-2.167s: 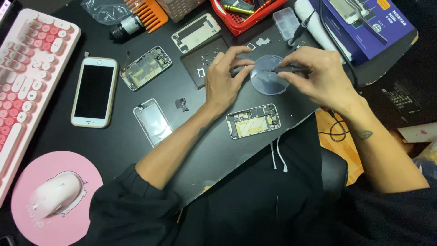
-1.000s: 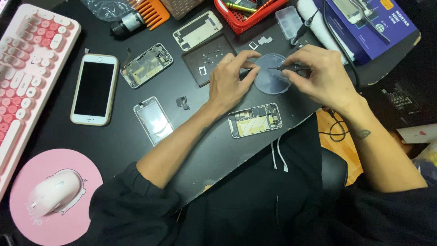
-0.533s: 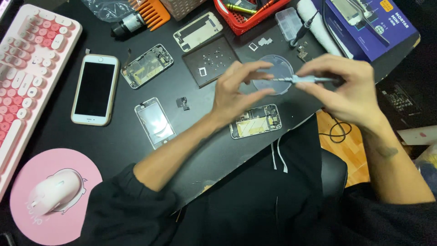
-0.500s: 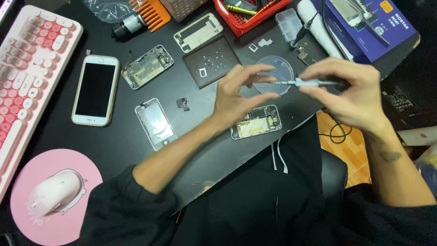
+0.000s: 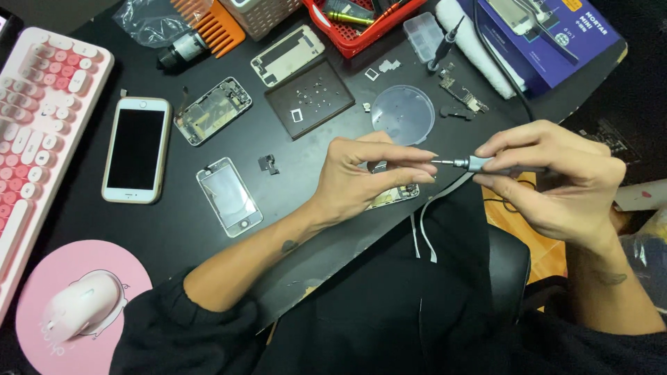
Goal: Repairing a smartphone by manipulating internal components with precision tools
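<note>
Head view, black desk (image 5: 333,229), right hand (image 5: 556,180) gripping screwdriver (image 5: 479,164), left hand (image 5: 368,177) pinching its tip

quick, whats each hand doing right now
Left hand: fingers pinched at the screwdriver tip; anything held is too small to tell.
Right hand: closed on the screwdriver.

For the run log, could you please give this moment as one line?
right hand: holds screwdriver | left hand: fingers at tip, above phone board | clear dish: behind
</note>
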